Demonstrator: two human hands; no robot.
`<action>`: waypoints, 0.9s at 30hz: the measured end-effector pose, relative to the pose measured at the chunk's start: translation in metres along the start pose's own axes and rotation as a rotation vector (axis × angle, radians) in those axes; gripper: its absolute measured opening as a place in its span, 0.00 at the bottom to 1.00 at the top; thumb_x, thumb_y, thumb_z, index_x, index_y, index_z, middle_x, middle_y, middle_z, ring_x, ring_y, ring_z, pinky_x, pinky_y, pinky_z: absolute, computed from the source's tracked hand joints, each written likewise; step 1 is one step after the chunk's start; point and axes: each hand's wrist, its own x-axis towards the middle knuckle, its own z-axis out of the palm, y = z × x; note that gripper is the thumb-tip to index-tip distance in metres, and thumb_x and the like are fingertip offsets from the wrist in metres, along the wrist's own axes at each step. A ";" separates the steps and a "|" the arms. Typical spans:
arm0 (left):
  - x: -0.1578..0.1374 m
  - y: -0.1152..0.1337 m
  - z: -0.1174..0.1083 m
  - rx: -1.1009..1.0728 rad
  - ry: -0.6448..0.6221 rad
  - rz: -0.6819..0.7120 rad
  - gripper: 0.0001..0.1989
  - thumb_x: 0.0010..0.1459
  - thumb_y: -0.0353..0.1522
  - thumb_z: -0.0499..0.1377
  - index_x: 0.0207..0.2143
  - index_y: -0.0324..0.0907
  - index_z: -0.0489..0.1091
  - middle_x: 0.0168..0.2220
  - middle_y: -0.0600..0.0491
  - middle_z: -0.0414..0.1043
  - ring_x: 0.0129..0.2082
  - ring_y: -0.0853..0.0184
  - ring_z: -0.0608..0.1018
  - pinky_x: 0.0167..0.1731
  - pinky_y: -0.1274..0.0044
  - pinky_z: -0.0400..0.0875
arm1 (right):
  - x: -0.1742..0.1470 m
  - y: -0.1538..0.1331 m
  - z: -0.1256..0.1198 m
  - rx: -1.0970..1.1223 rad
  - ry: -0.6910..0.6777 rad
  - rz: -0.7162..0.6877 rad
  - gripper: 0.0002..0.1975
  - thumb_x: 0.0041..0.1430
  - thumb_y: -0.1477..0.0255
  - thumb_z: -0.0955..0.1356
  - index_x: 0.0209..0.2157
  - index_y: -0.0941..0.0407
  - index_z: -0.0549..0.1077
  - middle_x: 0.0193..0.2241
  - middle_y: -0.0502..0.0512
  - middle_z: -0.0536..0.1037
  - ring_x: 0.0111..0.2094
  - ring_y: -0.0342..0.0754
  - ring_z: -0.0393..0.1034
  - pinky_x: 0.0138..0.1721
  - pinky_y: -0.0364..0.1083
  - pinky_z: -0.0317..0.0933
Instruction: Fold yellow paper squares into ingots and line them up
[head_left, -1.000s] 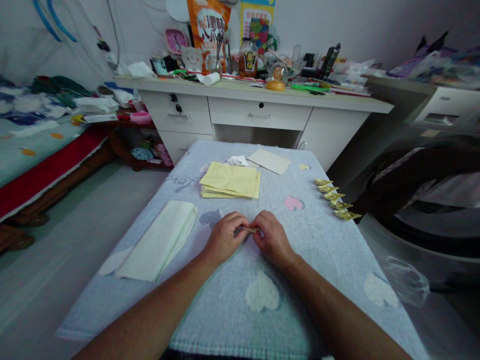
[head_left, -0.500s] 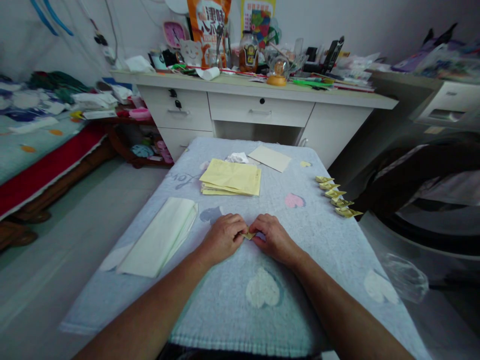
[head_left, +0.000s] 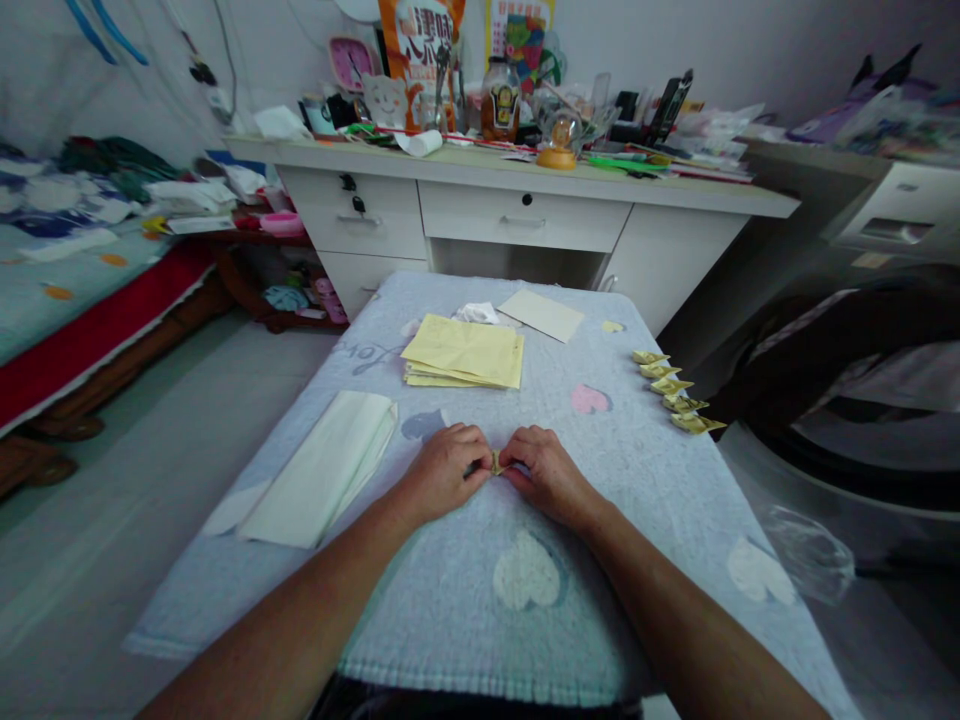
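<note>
Narrow pinches are forming the grip of both hands: the left hand (head_left: 450, 468) is holding one side of a small folded yellow paper (head_left: 496, 463), and the right hand (head_left: 544, 470) is holding the other, fingertips nearly meeting across it. Beneath them, the heart-printed, cloth-covered worktop (head_left: 450, 600) is filling the middle of the view. Beyond its far edge, a white drawer unit (head_left: 525, 222) is standing, its top crowded. At the left, a bed (head_left: 82, 342) with a red side is standing well apart from the worktop. A long pale folded sheet (head_left: 322, 470) is lying slantwise on the worktop's left. Ahead of the hands, a stack of yellow paper (head_left: 461, 352) is resting, its edges uneven. Behind it, toward the right, a pale flat card (head_left: 541, 315) is lying, and a crumpled white tissue (head_left: 476, 314) is sitting just beside that card. Along the right edge, five folded yellow pieces (head_left: 670, 386) are forming a slanting row. Whether the small folded yellow paper is touching the worktop is not clear.
</note>
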 end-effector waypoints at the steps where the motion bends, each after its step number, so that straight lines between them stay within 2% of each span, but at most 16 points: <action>1: 0.000 0.000 0.000 -0.002 -0.004 -0.005 0.04 0.54 0.26 0.59 0.26 0.41 0.70 0.30 0.52 0.69 0.35 0.65 0.71 0.37 0.74 0.63 | 0.000 0.001 0.000 0.008 0.001 0.007 0.04 0.56 0.79 0.70 0.31 0.56 0.75 0.31 0.52 0.74 0.37 0.47 0.66 0.41 0.47 0.53; 7: 0.001 0.000 0.002 -0.010 0.009 -0.005 0.03 0.54 0.26 0.59 0.28 0.41 0.71 0.31 0.52 0.70 0.36 0.65 0.71 0.38 0.74 0.63 | 0.001 0.005 0.004 -0.012 0.013 0.019 0.03 0.58 0.74 0.70 0.31 0.54 0.77 0.31 0.53 0.74 0.37 0.47 0.65 0.41 0.47 0.52; 12: 0.001 -0.001 0.003 -0.030 0.016 -0.025 0.02 0.54 0.28 0.60 0.27 0.41 0.71 0.31 0.52 0.70 0.36 0.64 0.72 0.38 0.74 0.63 | 0.001 0.006 0.004 -0.011 0.024 0.033 0.03 0.57 0.74 0.70 0.31 0.54 0.78 0.30 0.53 0.75 0.36 0.48 0.64 0.40 0.48 0.51; 18: 0.002 0.001 0.002 -0.060 0.015 -0.051 0.04 0.54 0.28 0.60 0.27 0.41 0.72 0.31 0.52 0.70 0.36 0.64 0.72 0.38 0.74 0.63 | 0.002 0.003 -0.002 0.108 0.015 0.110 0.03 0.55 0.78 0.71 0.30 0.55 0.76 0.28 0.51 0.75 0.35 0.46 0.65 0.41 0.47 0.52; 23: 0.002 0.002 0.002 -0.069 0.022 -0.074 0.04 0.53 0.28 0.60 0.26 0.41 0.71 0.31 0.52 0.70 0.36 0.64 0.72 0.39 0.73 0.63 | 0.003 0.001 -0.002 0.076 0.001 0.138 0.04 0.57 0.77 0.70 0.29 0.56 0.76 0.29 0.52 0.74 0.35 0.46 0.65 0.41 0.47 0.52; 27: 0.002 0.001 0.005 -0.073 0.047 -0.062 0.00 0.53 0.28 0.61 0.29 0.42 0.72 0.32 0.52 0.71 0.37 0.64 0.72 0.40 0.73 0.63 | 0.003 0.001 0.000 0.046 -0.013 0.127 0.05 0.58 0.77 0.69 0.32 0.54 0.78 0.31 0.53 0.74 0.36 0.47 0.64 0.42 0.48 0.51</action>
